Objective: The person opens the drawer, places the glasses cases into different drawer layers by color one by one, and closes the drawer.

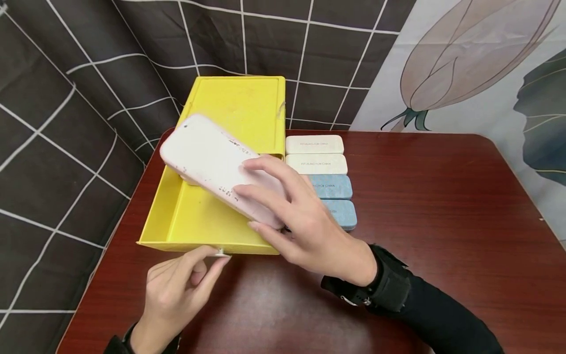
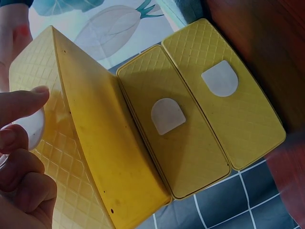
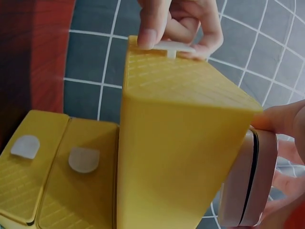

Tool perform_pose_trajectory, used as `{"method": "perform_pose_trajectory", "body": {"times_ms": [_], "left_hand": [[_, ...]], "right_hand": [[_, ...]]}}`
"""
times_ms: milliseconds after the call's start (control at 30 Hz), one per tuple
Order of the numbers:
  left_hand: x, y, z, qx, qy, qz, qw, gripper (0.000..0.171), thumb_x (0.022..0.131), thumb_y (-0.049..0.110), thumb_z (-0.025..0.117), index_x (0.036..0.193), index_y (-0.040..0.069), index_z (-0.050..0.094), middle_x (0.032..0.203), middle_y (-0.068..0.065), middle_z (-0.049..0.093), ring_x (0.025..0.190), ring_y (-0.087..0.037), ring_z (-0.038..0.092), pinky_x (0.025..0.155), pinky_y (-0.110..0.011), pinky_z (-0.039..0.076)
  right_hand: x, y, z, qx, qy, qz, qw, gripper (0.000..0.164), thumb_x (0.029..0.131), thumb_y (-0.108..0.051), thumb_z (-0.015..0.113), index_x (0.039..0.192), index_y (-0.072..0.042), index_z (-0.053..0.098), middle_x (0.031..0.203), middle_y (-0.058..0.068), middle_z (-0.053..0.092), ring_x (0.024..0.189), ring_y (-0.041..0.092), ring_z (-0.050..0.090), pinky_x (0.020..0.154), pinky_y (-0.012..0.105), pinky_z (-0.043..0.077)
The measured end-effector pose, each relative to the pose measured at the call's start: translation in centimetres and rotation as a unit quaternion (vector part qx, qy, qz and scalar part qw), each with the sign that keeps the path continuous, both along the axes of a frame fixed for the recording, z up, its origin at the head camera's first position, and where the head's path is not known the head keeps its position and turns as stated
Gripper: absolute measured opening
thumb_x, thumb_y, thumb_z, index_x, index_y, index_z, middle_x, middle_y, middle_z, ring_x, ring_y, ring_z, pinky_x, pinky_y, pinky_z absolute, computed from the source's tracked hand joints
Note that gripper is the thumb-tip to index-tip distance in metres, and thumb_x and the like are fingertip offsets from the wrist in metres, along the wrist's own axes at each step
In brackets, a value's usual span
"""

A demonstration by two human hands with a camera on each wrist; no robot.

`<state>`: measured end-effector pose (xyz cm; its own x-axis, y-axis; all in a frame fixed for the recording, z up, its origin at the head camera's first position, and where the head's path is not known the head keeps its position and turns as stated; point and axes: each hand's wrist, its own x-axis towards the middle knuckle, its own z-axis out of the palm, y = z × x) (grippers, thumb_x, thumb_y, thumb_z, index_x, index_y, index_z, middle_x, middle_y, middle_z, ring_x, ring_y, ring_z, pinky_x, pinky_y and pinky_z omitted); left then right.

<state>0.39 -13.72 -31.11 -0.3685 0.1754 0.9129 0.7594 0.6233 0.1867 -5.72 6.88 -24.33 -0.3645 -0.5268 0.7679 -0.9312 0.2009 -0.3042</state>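
"FOR CHINA" stands on the upper white case (image 1: 314, 145), lower white case (image 1: 316, 164) and upper blue case (image 1: 332, 187) (the preceding word is unclear).

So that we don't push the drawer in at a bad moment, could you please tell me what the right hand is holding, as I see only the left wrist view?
Observer: The right hand holds a pale pink case over the open yellow drawer.
Operator: Thank you; and what lies beside the drawer, please?
Observer: To its right, in a row, are two white cases and two blue cases.
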Motion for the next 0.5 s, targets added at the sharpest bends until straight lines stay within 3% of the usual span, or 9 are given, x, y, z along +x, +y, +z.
{"method": "perform_pose_trajectory", "body": {"times_ms": [500], "left_hand": [[-0.11, -0.17, -0.22, -0.001, 0.005, -0.001, 1.0000, 0.024, 0.086, 0.023, 0.064, 0.081, -0.001, 0.062, 0.056, 0.012, 0.035, 0.047, 0.003, 0.024, 0.043, -0.011, 0.017]], "right_hand": [[-0.66, -0.10, -0.34, 0.078, -0.013, 0.031, 0.996, 0.042, 0.088, -0.019, 0.059, 0.127, -0.004, 0.053, 0.137, 0.013, 0.039, 0.131, 0.020, 0.032, 0.088, 0.035, 0.033]]}}
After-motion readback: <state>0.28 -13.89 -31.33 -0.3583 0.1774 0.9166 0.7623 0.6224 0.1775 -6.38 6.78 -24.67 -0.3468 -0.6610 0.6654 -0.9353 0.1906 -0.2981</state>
